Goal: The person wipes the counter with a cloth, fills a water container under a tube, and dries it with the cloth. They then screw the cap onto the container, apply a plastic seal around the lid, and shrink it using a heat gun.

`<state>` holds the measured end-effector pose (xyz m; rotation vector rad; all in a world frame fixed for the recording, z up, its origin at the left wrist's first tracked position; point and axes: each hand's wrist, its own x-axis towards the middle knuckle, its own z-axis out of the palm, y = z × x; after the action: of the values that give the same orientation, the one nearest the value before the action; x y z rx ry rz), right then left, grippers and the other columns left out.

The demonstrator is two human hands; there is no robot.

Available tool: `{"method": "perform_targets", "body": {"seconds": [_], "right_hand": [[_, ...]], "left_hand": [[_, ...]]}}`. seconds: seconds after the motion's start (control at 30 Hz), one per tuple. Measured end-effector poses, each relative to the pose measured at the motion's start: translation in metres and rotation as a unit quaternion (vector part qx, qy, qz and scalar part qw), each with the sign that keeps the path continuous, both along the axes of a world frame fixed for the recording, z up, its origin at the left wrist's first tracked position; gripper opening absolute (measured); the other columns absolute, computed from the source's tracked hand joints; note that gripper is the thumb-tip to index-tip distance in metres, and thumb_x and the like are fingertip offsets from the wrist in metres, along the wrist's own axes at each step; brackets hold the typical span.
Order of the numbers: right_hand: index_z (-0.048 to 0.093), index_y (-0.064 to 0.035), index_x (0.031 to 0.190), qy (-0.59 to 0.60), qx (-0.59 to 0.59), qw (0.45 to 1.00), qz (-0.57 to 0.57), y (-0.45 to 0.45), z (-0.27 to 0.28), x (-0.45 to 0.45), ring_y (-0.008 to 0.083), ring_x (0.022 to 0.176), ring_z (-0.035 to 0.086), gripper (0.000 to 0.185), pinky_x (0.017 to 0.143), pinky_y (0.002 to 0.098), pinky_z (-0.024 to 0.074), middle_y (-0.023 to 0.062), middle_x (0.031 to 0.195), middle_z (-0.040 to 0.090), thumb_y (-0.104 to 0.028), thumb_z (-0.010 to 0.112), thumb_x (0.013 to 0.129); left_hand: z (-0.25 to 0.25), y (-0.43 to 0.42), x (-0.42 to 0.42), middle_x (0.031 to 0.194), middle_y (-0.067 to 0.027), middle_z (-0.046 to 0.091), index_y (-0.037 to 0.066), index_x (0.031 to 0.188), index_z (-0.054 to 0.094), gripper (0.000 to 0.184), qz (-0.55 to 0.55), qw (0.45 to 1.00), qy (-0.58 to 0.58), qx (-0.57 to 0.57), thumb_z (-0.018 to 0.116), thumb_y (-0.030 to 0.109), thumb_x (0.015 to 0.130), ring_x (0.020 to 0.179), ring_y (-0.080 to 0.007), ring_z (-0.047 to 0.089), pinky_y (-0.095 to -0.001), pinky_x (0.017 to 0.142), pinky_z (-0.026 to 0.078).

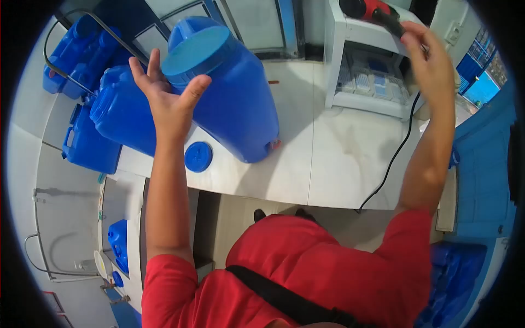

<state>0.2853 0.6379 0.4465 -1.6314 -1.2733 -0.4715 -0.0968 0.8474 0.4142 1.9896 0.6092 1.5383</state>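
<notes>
A tall blue container (pixel 235 104) with a round blue-green lid (pixel 197 52) stands tilted in view on the white counter. My left hand (pixel 167 93) is beside the lid, fingers spread, palm toward the container; whether it touches the lid is hard to tell. At the upper right my right hand (pixel 426 52) is closed on the black handle of a red and black tool (pixel 377 13), above the white cabinet. A black cord (pixel 402 147) runs down from there to the counter's front edge. A loose round blue cap (pixel 198 157) lies on the counter near my left forearm.
Several blue jerrycans (pixel 128 106) stand at the left, with a bent metal pipe (pixel 60 71) over them. The white cabinet (pixel 333 60) with a clear front is at the back right of the counter (pixel 284 180). Below left is a shelf holding another blue can (pixel 117 243).
</notes>
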Motion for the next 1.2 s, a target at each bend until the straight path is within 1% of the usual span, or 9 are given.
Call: {"method": "perform_targets", "body": {"seconds": [0.1, 0.37, 0.63, 0.8, 0.87, 0.93, 1.03, 1.13, 1.2], "right_hand": [[0.071, -0.008, 0.113, 0.083, -0.141, 0.977, 0.135, 0.002, -0.049, -0.037, 0.0319, 0.101, 0.069, 0.023, 0.089, 0.0383, 0.0521, 0.0122, 0.108, 0.073, -0.023, 0.059, 0.1], [0.074, -0.0073, 0.11, 0.028, -0.398, 0.909, -0.12, 0.152, -0.195, 0.074, 0.037, 0.108, 0.068, 0.024, 0.092, 0.0447, 0.0545, 0.018, 0.112, 0.072, -0.015, 0.065, 0.09], [0.077, -0.0088, 0.108, 0.039, -0.423, 0.888, -0.175, 0.182, -0.245, 0.098, 0.0402, 0.113, 0.066, 0.024, 0.095, 0.047, 0.0545, 0.0214, 0.117, 0.07, -0.012, 0.062, 0.089], [0.077, -0.0093, 0.103, 0.094, -0.205, 0.943, -0.245, 0.161, -0.226, 0.081, 0.0372, 0.099, 0.07, 0.022, 0.087, 0.0455, 0.0548, 0.0174, 0.108, 0.073, -0.023, 0.065, 0.092], [0.077, -0.0087, 0.097, 0.075, 0.002, 0.97, -0.232, 0.133, -0.205, 0.057, 0.0311, 0.084, 0.069, 0.022, 0.078, 0.0411, 0.0533, 0.0126, 0.095, 0.073, -0.028, 0.069, 0.092], [0.077, -0.0073, 0.095, 0.116, 0.04, 0.978, -0.171, 0.09, -0.173, 0.003, 0.0277, 0.085, 0.069, 0.017, 0.077, 0.0365, 0.0533, 0.0115, 0.095, 0.073, -0.023, 0.069, 0.092], [0.075, -0.0058, 0.097, 0.108, 0.0, 0.988, -0.108, 0.026, -0.142, -0.098, 0.0255, 0.086, 0.069, 0.01, 0.077, 0.034, 0.0541, 0.0107, 0.095, 0.073, -0.012, 0.07, 0.091], [0.071, -0.008, 0.098, -0.034, -0.047, 0.998, -0.005, -0.011, -0.143, -0.172, 0.0281, 0.088, 0.069, 0.02, 0.076, 0.0368, 0.0563, 0.0089, 0.098, 0.072, 0.002, 0.072, 0.08], [0.07, -0.0108, 0.1, -0.088, -0.094, 0.99, 0.054, -0.025, -0.155, -0.201, 0.0285, 0.093, 0.068, 0.022, 0.078, 0.0372, 0.0556, 0.0078, 0.1, 0.07, -0.009, 0.076, 0.079]], "left_hand": [[-0.004, 0.006, -0.002, 0.158, -0.0272, 0.03, 0.002, 0.158, -0.006, 0.13, 0.024, 0.999, 0.013, 0.036, 0.091, 0.028, 0.076, 0.139, -0.0323, 0.043, -0.0357, 0.107, 0.046], [-0.005, 0.004, -0.003, 0.156, -0.025, 0.037, 0.004, 0.159, 0.001, 0.13, 0.069, 0.997, 0.03, 0.028, 0.091, 0.041, 0.074, 0.129, -0.0309, 0.055, -0.0369, 0.1, 0.053], [-0.004, 0.001, -0.003, 0.159, -0.0272, 0.026, 0.003, 0.158, -0.007, 0.142, 0.014, 1.0, 0.001, -0.014, 0.096, 0.04, 0.067, 0.143, -0.0355, 0.038, -0.0442, 0.118, 0.034], [-0.017, -0.016, -0.024, 0.147, -0.0219, 0.043, 0.002, 0.156, 0.015, 0.127, 0.061, 0.904, 0.07, 0.418, 0.092, 0.05, 0.068, 0.123, -0.0324, 0.055, -0.0465, 0.098, 0.046], [-0.045, -0.049, -0.02, 0.133, -0.0196, 0.055, 0.004, 0.149, 0.033, 0.101, -0.187, 0.919, 0.143, 0.317, 0.087, 0.048, 0.076, 0.11, -0.0307, 0.06, -0.0421, 0.089, 0.049], [-0.072, -0.075, -0.009, 0.126, -0.0171, 0.061, 0.004, 0.143, 0.045, 0.081, -0.33, 0.918, 0.198, 0.099, 0.081, 0.045, 0.083, 0.105, -0.0283, 0.062, -0.0386, 0.085, 0.05], [-0.118, -0.088, 0.027, 0.134, -0.0141, 0.058, 0.003, 0.148, 0.042, 0.069, -0.398, 0.84, 0.164, -0.33, 0.063, 0.045, 0.098, 0.111, -0.0255, 0.059, -0.0394, 0.094, 0.051], [-0.134, -0.071, 0.069, 0.131, -0.012, 0.061, 0.002, 0.143, 0.046, 0.055, -0.403, 0.714, 0.107, -0.562, 0.057, 0.038, 0.103, 0.109, -0.0202, 0.061, -0.0383, 0.093, 0.052], [-0.138, -0.064, 0.087, 0.127, -0.0114, 0.063, 0.002, 0.14, 0.048, 0.05, -0.41, 0.698, 0.135, -0.571, 0.056, 0.036, 0.104, 0.104, -0.0177, 0.062, -0.0365, 0.09, 0.053]]}}
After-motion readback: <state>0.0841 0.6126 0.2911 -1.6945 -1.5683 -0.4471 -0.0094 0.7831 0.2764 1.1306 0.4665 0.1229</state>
